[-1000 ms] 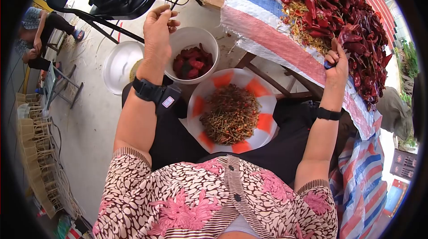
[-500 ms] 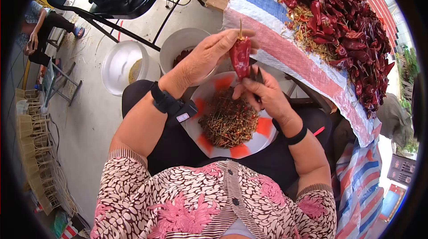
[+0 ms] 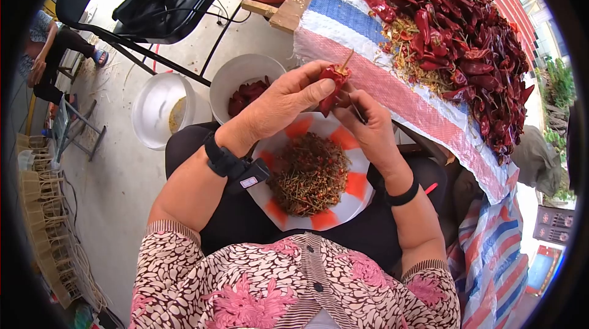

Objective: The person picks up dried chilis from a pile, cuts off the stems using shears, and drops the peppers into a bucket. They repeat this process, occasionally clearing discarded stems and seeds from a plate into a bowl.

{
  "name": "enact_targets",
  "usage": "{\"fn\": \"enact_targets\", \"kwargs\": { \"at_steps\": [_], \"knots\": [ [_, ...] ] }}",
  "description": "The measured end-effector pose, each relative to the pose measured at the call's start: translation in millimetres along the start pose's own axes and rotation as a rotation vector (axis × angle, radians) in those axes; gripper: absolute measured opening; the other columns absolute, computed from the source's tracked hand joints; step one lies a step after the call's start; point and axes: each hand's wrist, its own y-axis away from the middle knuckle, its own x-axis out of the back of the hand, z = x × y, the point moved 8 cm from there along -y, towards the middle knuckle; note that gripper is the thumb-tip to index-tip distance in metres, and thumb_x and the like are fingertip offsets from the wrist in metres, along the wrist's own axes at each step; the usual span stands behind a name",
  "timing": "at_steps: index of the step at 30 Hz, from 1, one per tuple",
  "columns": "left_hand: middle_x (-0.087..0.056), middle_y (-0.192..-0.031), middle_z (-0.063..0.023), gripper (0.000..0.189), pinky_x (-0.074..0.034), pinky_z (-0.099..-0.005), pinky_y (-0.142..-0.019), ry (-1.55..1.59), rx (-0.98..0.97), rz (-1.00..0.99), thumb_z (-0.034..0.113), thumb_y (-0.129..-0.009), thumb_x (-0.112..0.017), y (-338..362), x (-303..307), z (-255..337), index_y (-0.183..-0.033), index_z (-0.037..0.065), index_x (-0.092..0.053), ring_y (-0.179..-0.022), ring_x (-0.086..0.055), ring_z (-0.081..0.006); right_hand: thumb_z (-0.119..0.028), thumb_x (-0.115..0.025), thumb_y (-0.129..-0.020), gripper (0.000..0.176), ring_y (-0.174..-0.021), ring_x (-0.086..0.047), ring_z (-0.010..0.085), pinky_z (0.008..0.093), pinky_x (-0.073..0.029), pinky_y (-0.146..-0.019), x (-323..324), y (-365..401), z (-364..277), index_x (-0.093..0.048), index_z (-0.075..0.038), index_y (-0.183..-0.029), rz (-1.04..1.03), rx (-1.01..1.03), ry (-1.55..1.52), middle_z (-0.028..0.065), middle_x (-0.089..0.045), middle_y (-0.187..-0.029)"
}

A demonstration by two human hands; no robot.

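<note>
My left hand (image 3: 300, 93) is closed around a dried red chili pepper (image 3: 334, 84), its pale stem pointing up between thumb and fingers. Close by on the right, my right hand (image 3: 371, 130) is curled near the pepper's lower end. Its fingers grip small dark scissors (image 3: 355, 110), mostly hidden by the hand. Below both hands, a white and orange basin (image 3: 357, 185) rests on my lap. Inside it lies a heap of chili stems and bits (image 3: 310, 175).
A pile of dried red chilies (image 3: 454, 47) covers a striped woven sheet (image 3: 392, 77) at right. Red chilies lie in a white bucket (image 3: 224, 77); another white tub (image 3: 153, 111) stands beside it. A black chair (image 3: 178, 4) and a seated person (image 3: 52, 53) are farther left.
The pepper has tilted and turned in my left hand, with the thumb now across it. My right hand has shifted slightly, and the dark blades show less. The view has moved a little.
</note>
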Motion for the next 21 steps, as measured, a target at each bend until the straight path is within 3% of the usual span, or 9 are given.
{"fn": "enact_targets", "kwargs": {
  "at_steps": [2, 5, 8, 9, 13, 16, 20, 21],
  "knots": [
    [-0.058, -0.116, -0.008, 0.034, -0.046, -0.0278, -0.094, 0.007, -0.012, 0.015, 0.021, -0.099, -0.05, -1.7, 0.7, 1.7, -0.127, 0.001, -0.047, -0.106, -0.056, -0.0135, -0.029, -0.064, -0.091, 0.027, -0.063, -0.043, 0.0048, 0.0217, -0.037, -0.056, 3.2, -3.1, -0.2, -0.059, -0.003, -0.097, -0.069, 0.044, 0.275, -0.0033, -0.052, -0.067],
    [-0.06, -0.108, -0.0049, 0.032, -0.047, -0.0224, -0.08, -0.003, 0.016, -0.023, 0.023, -0.099, -0.051, -2.5, -1.0, -2.3, -0.124, 0.003, -0.05, -0.094, -0.056, -0.0083, -0.027, -0.062, -0.093, 0.025, -0.056, -0.041, 0.0043, 0.0197, -0.034, -0.051, 29.3, -4.5, 5.6, -0.06, -0.003, -0.099, 0.137, -0.052, 0.185, -0.004, -0.051, -0.065],
    [-0.061, -0.099, -0.0007, 0.032, -0.043, -0.0177, -0.068, -0.147, 0.127, 0.014, 0.025, -0.098, -0.053, 0.2, -5.4, -9.1, -0.123, 0.005, -0.051, -0.083, -0.052, -0.0038, -0.024, -0.058, -0.095, 0.023, -0.049, -0.036, 0.0021, 0.0175, -0.027, -0.044, 32.7, 1.4, 0.2, -0.062, -0.003, -0.104, 0.137, -0.242, -0.582, -0.0043, -0.051, -0.065],
    [-0.059, -0.091, 0.0029, 0.032, -0.039, -0.0157, -0.062, -0.184, 0.122, 0.023, 0.026, -0.097, -0.054, 0.0, -10.0, -10.6, -0.123, 0.006, -0.052, -0.078, -0.049, -0.0016, -0.023, -0.056, -0.096, 0.025, -0.046, -0.033, -0.0011, 0.0162, -0.022, -0.041, 29.0, -1.1, -7.2, -0.062, -0.004, -0.112, 0.12, -0.159, -0.722, -0.005, -0.051, -0.067],
    [-0.054, -0.085, 0.0046, 0.032, -0.039, -0.016, -0.062, -0.15, 0.148, 0.01, 0.025, -0.098, -0.053, -4.1, -16.7, -22.1, -0.124, 0.006, -0.052, -0.077, -0.047, -0.0014, -0.025, -0.055, -0.097, 0.028, -0.047, -0.035, -0.001, 0.0157, -0.025, -0.042, 20.1, 1.2, -15.1, -0.062, -0.006, -0.116, -0.008, -0.19, -0.52, -0.005, -0.054, -0.07],
    [-0.051, -0.083, 0.0052, 0.031, -0.037, -0.0166, -0.06, -0.081, 0.143, -0.012, 0.025, -0.098, -0.052, -6.4, -23.9, -27.7, -0.124, 0.007, -0.051, -0.071, -0.043, -0.0014, -0.025, -0.055, -0.097, 0.026, -0.052, -0.04, -0.0003, 0.0157, -0.028, -0.044, 17.2, 1.8, -9.1, -0.064, -0.006, -0.112, 0.01, -0.187, -0.551, -0.004, -0.056, -0.071],
    [-0.049, -0.079, 0.0048, 0.025, -0.033, -0.0175, -0.052, 0.041, 0.23, -0.054, 0.026, -0.099, -0.05, -7.4, -27.1, -34.9, -0.114, 0.007, -0.052, -0.06, -0.037, -0.0021, -0.016, -0.061, -0.093, 0.019, -0.063, -0.054, 0.0065, 0.0208, -0.039, -0.051, 27.2, 2.2, -17.5, -0.066, -0.007, -0.108, 0.121, 0.011, -0.317, -0.0007, -0.059, -0.072],
    [-0.048, -0.078, 0.0047, 0.023, -0.031, -0.0177, -0.05, 0.07, 0.259, -0.061, 0.027, -0.1, -0.049, -6.7, -27.8, -36.5, -0.112, 0.007, -0.052, -0.057, -0.035, -0.0023, -0.013, -0.062, -0.091, 0.018, -0.064, -0.056, 0.009, 0.0223, -0.041, -0.053, 30.2, 3.0, -29.7, -0.066, -0.007, -0.107, 0.178, 0.159, -0.085, 0.001, -0.059, -0.073]
  ]
}}
